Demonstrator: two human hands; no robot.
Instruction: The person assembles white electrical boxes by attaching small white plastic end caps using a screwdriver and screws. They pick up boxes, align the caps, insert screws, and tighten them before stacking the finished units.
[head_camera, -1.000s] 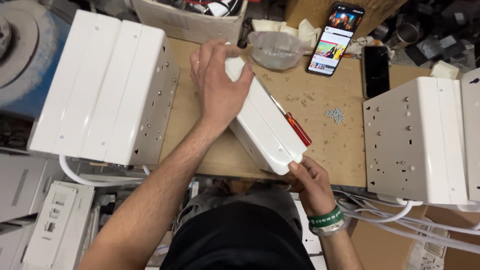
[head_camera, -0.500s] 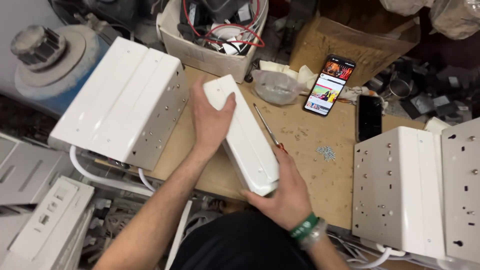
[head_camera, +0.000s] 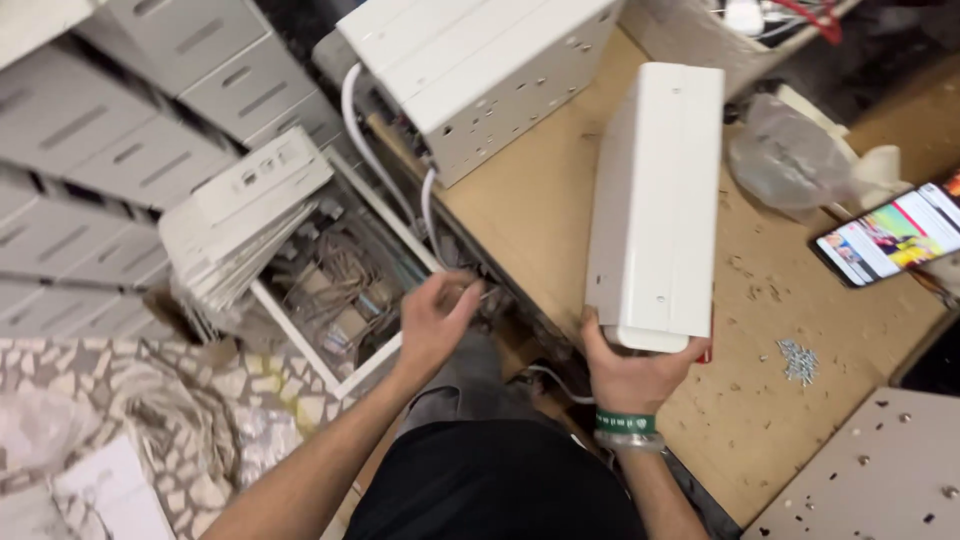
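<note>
Left hand leaving the white housing

Lifting off the white housing (head_camera: 655, 200), the left hand (head_camera: 432, 318) is now reaching beside the desk (head_camera: 530, 200), fingers loosely curled, holding nothing I can make out; the right hand (head_camera: 632, 370) is gripping the housing's near end, which is resting on the desk.

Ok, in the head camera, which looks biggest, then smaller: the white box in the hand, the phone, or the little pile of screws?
1. White box, held at its near end by the right hand: by far the largest.
2. Phone: much smaller, partly cut off by the picture's edge.
3. Pile of screws: smallest.
</note>
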